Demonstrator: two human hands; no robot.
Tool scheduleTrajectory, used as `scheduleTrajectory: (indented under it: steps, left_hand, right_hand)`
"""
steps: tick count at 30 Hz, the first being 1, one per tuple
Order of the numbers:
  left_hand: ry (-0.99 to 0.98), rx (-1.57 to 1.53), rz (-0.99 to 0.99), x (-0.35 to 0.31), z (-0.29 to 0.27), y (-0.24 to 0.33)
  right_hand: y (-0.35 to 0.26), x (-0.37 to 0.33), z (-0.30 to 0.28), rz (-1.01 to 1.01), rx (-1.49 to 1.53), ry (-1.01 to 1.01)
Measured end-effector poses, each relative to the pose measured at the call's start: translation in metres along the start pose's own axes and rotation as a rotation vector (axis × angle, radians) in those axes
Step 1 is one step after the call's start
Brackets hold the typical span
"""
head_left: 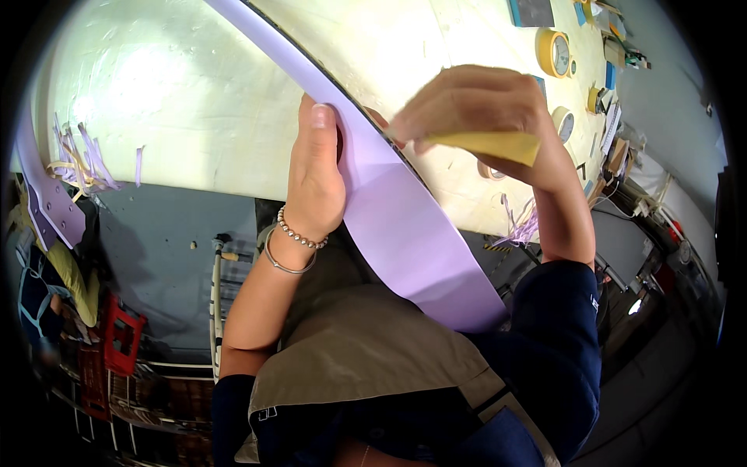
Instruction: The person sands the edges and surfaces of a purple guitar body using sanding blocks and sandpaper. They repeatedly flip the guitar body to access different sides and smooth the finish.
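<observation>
A long, curved lilac panel (412, 226) runs slantwise from the far left of the worktable (179, 101) down against my body. Along its right side is a thin dark edge. My left hand (315, 171) grips the panel's left side, thumb up on its face and the other fingers mostly hidden behind it. At the panel's dark edge, my right hand (475, 105) is closed, slightly blurred, with a yellow sheet (506, 146) sticking out beneath its fingers. The sheet looks like stiff folded paper; what the fingertips touch is not clear.
Thin lilac strips (85, 159) lie at the table's left, and more strips (520, 222) at its right front edge. Tape rolls (554, 53) stand along the right side. Another lilac piece with holes (54, 202) hangs at the far left, above a red plastic frame (123, 335).
</observation>
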State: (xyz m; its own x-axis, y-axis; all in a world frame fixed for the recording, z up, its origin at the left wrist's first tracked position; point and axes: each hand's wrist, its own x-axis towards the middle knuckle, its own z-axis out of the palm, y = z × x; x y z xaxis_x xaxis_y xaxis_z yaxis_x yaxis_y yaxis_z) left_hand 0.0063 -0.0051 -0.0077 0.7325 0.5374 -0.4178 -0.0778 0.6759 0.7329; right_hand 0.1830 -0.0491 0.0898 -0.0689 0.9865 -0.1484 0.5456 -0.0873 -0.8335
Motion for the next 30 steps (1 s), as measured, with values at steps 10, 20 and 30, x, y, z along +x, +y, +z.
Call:
scheduleTrajectory:
  steps: [10,20,30]
  left_hand:
    - [-0.085,0.046,-0.007,0.002,-0.004,0.001]
    - [-0.083,-0.100,-0.064,0.000,0.000,0.004]
    - [-0.160,0.050,-0.044,0.000,0.000,0.014]
  right_hand:
    - [0.002,-0.013,0.004,0.021,0.047,0.009]
    - [0.023,-0.026,0.004,0.167,0.314,0.245]
    - [0.114,-0.123,-0.029,0.870,-0.977,0.679]
